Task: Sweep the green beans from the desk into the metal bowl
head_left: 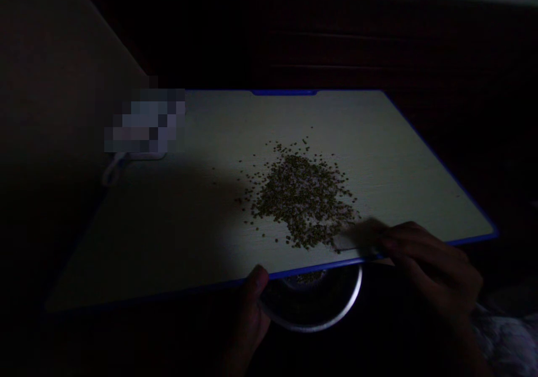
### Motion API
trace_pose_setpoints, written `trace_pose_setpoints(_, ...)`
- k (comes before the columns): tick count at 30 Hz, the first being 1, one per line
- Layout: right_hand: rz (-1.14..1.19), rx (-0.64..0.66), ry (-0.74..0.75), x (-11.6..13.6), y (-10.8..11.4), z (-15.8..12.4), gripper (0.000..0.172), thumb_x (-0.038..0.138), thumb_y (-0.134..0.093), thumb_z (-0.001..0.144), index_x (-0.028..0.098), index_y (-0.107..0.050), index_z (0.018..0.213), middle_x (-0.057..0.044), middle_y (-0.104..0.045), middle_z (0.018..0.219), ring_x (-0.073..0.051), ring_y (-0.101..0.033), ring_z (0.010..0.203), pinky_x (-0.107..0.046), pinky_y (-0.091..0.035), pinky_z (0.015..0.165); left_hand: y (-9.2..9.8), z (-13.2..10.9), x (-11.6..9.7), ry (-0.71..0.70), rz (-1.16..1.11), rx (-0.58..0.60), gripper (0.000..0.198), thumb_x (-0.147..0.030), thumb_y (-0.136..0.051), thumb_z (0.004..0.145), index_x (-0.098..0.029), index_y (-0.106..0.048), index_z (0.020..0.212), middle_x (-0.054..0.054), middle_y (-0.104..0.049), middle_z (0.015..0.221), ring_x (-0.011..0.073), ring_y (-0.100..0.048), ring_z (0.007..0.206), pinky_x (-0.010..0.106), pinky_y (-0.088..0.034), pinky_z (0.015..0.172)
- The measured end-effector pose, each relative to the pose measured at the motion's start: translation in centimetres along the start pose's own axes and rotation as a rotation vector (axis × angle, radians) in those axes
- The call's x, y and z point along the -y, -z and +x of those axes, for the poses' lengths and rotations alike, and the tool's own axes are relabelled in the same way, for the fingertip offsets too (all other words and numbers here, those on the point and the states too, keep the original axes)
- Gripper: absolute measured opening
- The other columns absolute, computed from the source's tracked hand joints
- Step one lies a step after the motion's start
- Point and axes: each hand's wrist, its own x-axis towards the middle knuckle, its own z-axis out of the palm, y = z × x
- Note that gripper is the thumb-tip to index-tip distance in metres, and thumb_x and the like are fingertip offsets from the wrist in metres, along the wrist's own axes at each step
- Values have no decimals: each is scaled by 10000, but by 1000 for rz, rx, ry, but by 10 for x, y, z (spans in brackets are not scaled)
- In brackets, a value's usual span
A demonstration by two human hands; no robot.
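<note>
A loose pile of small greenish seeds or pulses (300, 192) lies on the pale top of a blue-edged table (412, 158). My right hand (435, 268) pinches a thin, flat, card-like piece (351, 239), whose far end lies at the pile's lower right side. Just below the table's near edge is a metal bowl (336, 316), with some of the same seeds inside. My left hand (252, 310) closes on the bowl's left side, its thumb up by the table edge. Its other fingers are mostly hidden in the dark.
At the table's far left corner stands a pale, blurred-out object (147, 125) with a looped strap or cord (111, 170). A wall (50, 113) rises on the left. Patterned cloth (504, 332) shows at the lower right. The light is very dim.
</note>
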Motion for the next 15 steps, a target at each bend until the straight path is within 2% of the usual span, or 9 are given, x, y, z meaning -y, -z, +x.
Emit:
trace_pose_setpoints(3, 16, 34, 15, 0, 1, -1, 443, -28, -657, 860, 249, -761, 1189, -40, -767, 1031, -234, -715, 949, -411, -547, 769, 4, 2, 1, 9, 1, 29, 413, -445, -794, 799, -170, -773, 1106, 106, -810, 1037, 370, -512, 1402, 484, -313, 1226)
trace_pose_setpoints(6, 24, 49, 37, -2, 3, -1, 467, -35, -654, 858, 238, -750, 1224, -49, -769, 1039, -240, -716, 958, -416, -545, 777, -2, -3, -1, 14, 8, 27, 425, -431, -796, 786, -197, -772, 1139, 99, -803, 1090, 381, -550, 1366, 514, -355, 1203)
trace_pose_setpoints(8, 35, 65, 55, -4, 5, -2, 484, -41, -651, 854, 234, -744, 1241, -49, -770, 1040, -240, -719, 963, -419, -549, 787, -8, -6, -3, 9, -7, 33, 433, -411, -801, 773, -205, -768, 1152, 91, -801, 1106, 383, -563, 1353, 521, -365, 1198)
trace_pose_setpoints(11, 36, 85, 83, -5, 6, -3, 502, -47, -654, 844, 233, -738, 1252, -46, -773, 1050, -242, -721, 973, -427, -555, 808, -17, -11, -7, -28, -36, 46, 450, -351, -846, 721, -218, -764, 1143, 69, -815, 1014, 371, -581, 1337, 507, -375, 1197)
trace_pose_setpoints(15, 47, 58, 61, -3, 5, -3, 503, -57, -652, 836, 241, -748, 1230, -42, -770, 1060, -242, -721, 967, -429, -550, 799, -27, -17, -10, -56, -40, 53, 477, -344, -864, 703, -215, -755, 1149, 67, -815, 960, 374, -592, 1325, 532, -321, 1223)
